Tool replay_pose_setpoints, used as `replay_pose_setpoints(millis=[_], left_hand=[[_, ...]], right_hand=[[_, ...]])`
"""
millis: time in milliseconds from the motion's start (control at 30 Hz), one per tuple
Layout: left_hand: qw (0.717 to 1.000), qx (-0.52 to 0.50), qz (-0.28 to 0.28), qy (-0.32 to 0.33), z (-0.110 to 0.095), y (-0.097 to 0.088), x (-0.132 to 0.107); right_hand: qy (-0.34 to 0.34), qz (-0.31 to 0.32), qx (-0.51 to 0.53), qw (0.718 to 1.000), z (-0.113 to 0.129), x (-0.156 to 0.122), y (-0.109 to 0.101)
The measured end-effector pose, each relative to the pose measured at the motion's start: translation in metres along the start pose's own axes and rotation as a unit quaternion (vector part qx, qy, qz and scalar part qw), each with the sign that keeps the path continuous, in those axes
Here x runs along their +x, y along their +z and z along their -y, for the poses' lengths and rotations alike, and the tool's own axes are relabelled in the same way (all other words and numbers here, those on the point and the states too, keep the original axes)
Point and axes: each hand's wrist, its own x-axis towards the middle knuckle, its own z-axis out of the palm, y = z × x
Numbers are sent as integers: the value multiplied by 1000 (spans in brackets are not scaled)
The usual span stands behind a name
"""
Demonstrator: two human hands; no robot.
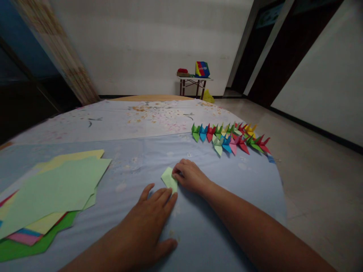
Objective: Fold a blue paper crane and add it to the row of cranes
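A small folded piece of pale green paper (168,178) lies on the blue cloth in front of me. My left hand (151,215) is flat with its fingers spread, the fingertips resting on the paper's lower end. On the paper's right edge, my right hand (190,175) pinches with thumb and forefinger. A stack of coloured paper sheets (61,185), light green uppermost, lies to the left. Folded paper cranes (232,139) in green, blue, red, pink and yellow stand in rows at the back right.
A flowered white cloth (159,117) covers the far part of the round table. Its edge curves down at right, beside the tiled floor (306,162). Against the wall, a small table (194,78) bears a colourful box (202,69), with a yellow bag (208,96) below.
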Motion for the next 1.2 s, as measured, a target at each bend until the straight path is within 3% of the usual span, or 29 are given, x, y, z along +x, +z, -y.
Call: replay_pose_setpoints(millis=[633,800,1000,1100,1200], left_hand=[[999,17,30,-36,-14,-5,3],[999,13,17,-27,-12,-7,3],[1000,4,3,-18,-9,-4,3],[1000,-2,-18,-4,-5,0,3],[1000,-3,-23,2,-2,1,3]], right_hand=[[-12,-9,-21,1000,-3,-7,0],[-22,1,-42,999,-8,-10,-3],[42,-59,-93,993,-17,-1,-1],[20,-97,-86,991,-11,-2,1],[-17,-86,-76,993,-3,-3,5]])
